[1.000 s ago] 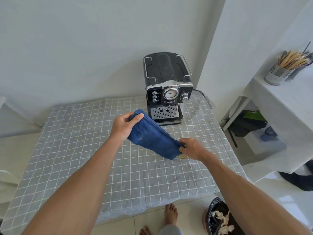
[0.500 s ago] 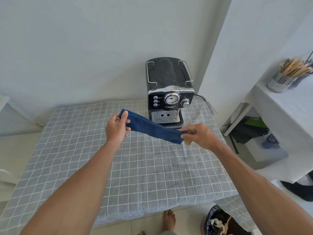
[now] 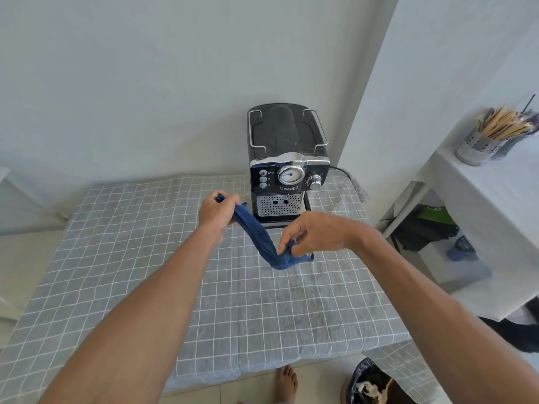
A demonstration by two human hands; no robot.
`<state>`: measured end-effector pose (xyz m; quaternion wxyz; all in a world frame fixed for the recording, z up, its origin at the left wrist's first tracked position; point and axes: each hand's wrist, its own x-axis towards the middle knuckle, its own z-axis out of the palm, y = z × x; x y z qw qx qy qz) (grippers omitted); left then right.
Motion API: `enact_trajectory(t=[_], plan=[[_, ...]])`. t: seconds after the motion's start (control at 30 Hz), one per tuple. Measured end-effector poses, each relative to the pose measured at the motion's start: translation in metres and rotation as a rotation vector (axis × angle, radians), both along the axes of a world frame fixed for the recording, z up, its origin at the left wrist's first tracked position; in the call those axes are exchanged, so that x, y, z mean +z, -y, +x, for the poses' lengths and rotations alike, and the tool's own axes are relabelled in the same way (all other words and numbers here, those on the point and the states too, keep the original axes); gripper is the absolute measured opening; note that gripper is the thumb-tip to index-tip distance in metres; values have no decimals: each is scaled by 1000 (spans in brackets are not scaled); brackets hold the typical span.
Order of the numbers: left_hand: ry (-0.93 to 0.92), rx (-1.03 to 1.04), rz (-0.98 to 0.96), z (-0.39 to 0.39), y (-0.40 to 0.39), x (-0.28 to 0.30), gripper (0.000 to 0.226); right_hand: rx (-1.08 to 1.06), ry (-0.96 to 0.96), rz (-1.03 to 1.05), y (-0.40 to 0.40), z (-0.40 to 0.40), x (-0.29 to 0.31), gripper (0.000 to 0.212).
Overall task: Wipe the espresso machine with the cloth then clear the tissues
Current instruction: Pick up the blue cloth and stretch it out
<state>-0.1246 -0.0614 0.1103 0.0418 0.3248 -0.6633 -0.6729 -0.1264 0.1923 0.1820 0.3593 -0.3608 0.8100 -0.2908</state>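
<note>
Two bare forearms reach forward over the bench (image 3: pixel 145 258), which is covered by a grey cloth with a white grid. The left hand (image 3: pixel 217 212) is raised, back of the hand toward the camera, fingers curled into a clenched grip on the upper end of the blue cloth (image 3: pixel 256 236); a small tip of the fabric shows above the knuckles. The right hand (image 3: pixel 313 234) sits lower and nearer the camera, wrist bent, thumb and fingertips pinching the lower end of the same cloth, with the remaining fingers loosely curled.

The blue cloth is bunched into a narrow twisted band. It runs diagonally down from the left grip to the right grip, and a short loose fold hangs under the right fingers. The band hangs in the air above the bench; whether the lowest fold touches the surface cannot be told.

The black and chrome espresso machine (image 3: pixel 287 158) stands upright at the far edge of the bench against the wall, just behind both hands and apart from the cloth. Its perforated drip tray (image 3: pixel 277 205) faces the camera.

On the floor at lower right, a bin with a black liner (image 3: pixel 364 380) holds crumpled white tissues (image 3: pixel 369 389). A bare foot (image 3: pixel 287 383) shows beside it. To the right, a white shelf carries a perforated metal holder of sticks (image 3: pixel 481 144).
</note>
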Motion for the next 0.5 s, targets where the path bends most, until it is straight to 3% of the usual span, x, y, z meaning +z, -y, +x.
enact_trajectory(t=[0.17,0.27,0.37,0.5], plan=[[98,159,116,-2,24,-9,22,-83,18,33,-24,-4,-7,23],[113,281,317,1,25,-11,15,-164,70,-44,-36,-6,-15,18],[89,365,464,1,18,-10,22,-182,87,-63,-39,-7,-25,19],[48,171,383,3,9,-9,24,-151,53,-3,-36,-7,-30,21]])
